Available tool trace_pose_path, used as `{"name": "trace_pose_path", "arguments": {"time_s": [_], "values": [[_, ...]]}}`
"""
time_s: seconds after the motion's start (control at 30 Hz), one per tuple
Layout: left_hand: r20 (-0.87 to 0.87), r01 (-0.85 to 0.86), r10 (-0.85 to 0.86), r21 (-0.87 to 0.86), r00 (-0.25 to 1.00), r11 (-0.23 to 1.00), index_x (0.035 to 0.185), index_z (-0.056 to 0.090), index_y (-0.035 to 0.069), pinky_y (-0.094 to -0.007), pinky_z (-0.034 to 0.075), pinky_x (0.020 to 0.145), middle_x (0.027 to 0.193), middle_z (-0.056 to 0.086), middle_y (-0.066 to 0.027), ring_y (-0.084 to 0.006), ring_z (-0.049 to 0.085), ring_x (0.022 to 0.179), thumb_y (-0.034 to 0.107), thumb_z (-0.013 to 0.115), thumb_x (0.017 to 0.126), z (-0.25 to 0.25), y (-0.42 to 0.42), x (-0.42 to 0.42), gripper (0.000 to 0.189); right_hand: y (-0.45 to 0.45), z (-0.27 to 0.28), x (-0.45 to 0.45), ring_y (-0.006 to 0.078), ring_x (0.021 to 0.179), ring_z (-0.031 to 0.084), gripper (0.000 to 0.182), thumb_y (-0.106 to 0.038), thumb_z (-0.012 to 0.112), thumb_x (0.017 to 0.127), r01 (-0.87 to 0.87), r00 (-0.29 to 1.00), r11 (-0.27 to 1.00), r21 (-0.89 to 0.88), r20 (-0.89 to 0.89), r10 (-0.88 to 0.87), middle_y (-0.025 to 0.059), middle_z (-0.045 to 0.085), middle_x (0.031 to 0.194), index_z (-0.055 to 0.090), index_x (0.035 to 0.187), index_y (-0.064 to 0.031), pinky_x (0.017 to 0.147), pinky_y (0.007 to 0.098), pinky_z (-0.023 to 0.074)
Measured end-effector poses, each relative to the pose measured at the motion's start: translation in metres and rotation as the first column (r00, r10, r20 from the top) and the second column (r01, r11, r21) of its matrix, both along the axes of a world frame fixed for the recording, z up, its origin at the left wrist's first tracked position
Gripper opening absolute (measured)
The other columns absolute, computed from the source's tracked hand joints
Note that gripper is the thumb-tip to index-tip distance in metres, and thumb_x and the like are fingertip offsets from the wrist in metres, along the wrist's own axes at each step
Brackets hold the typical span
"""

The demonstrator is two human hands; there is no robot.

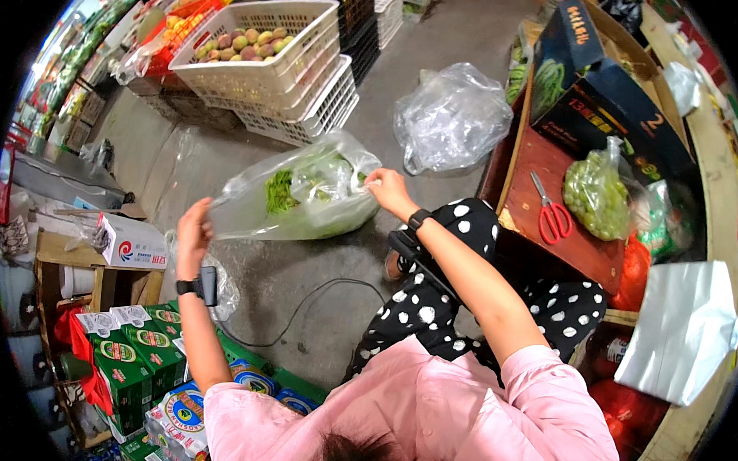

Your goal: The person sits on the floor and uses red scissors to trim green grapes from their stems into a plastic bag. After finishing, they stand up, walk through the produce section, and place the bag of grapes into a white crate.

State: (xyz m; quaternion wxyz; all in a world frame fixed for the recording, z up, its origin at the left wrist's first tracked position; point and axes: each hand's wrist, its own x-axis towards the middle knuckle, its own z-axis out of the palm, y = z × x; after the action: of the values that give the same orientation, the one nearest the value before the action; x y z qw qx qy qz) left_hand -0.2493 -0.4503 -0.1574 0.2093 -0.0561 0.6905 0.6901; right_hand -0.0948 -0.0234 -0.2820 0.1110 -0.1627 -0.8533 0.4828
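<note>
Between my hands stretches a large clear plastic bag (338, 226), lying on its side just above or on the floor. Long green vegetables (281, 191), perhaps beans or stems, show through its film. My left hand (195, 227) grips one end of the bag at the left, the film drawn to a narrow point there. At the opposite end, my right hand (387, 188) pinches the film between thumb and fingers. How the vegetables are bundled is blurred by the plastic.
A stacked white crate (258, 83) holds peaches. Another clear plastic bag (452, 119) lies on the floor. Red-handled scissors (551, 215) and a bag of green grapes (597, 193) rest on a brown board at right. Green beer cartons (134, 356) stand at left; a cable (299, 307) crosses the floor.
</note>
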Motion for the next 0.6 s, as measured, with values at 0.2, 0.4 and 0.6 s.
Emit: {"name": "trace_pose_path", "arguments": {"time_s": [0.2, 0.4, 0.6], "values": [[-0.249, -0.425, 0.494, 0.285, 0.833, 0.859, 0.111, 0.059, 0.011, -0.0221, 0.031, 0.045, 0.078, 0.049, 0.0051, -0.0051, 0.039, 0.053, 0.014, 0.063, 0.093, 0.025, -0.129, 0.008, 0.019, -0.081, 0.102, 0.012, 0.0221, 0.082, 0.063, 0.007, -0.008, 0.056, 0.087, -0.296, 0.926, 0.945, -0.142, -0.286, 0.247, 0.0121, 0.065, 0.088, 0.057, 0.093, -0.0032, 0.075, 0.0356, 0.0507], [-0.260, -0.609, 0.669, 0.280, 0.696, 0.742, 0.106, 0.061, 0.014, -0.0221, 0.024, 0.043, 0.066, 0.040, 0.0060, -0.0038, 0.031, 0.047, 0.022, 0.060, 0.097, 0.063, -0.231, 0.055, 0.012, -0.202, 0.101, 0.067, 0.0210, 0.080, 0.059, 0.010, -0.009, 0.056, 0.085, -0.608, 0.777, 0.743, -0.282, -0.406, 0.482, 0.0098, 0.061, 0.087, 0.053, 0.092, -0.0038, 0.073, 0.0352, 0.0471], [-0.313, -0.242, 0.043, -0.631, 0.949, 0.738, 0.117, 0.061, 0.006, -0.0249, 0.036, 0.051, 0.082, 0.055, 0.0015, -0.0091, 0.048, 0.061, 0.035, 0.070, 0.090, 0.028, -0.257, 0.119, 0.040, -0.247, 0.042, 0.118, 0.0260, 0.079, 0.063, 0.012, -0.010, 0.058, 0.083, -0.787, 0.533, 0.487, -0.378, -0.020, 0.846, 0.0116, 0.066, 0.085, 0.057, 0.092, -0.0021, 0.071, 0.0381, 0.0488]]}}
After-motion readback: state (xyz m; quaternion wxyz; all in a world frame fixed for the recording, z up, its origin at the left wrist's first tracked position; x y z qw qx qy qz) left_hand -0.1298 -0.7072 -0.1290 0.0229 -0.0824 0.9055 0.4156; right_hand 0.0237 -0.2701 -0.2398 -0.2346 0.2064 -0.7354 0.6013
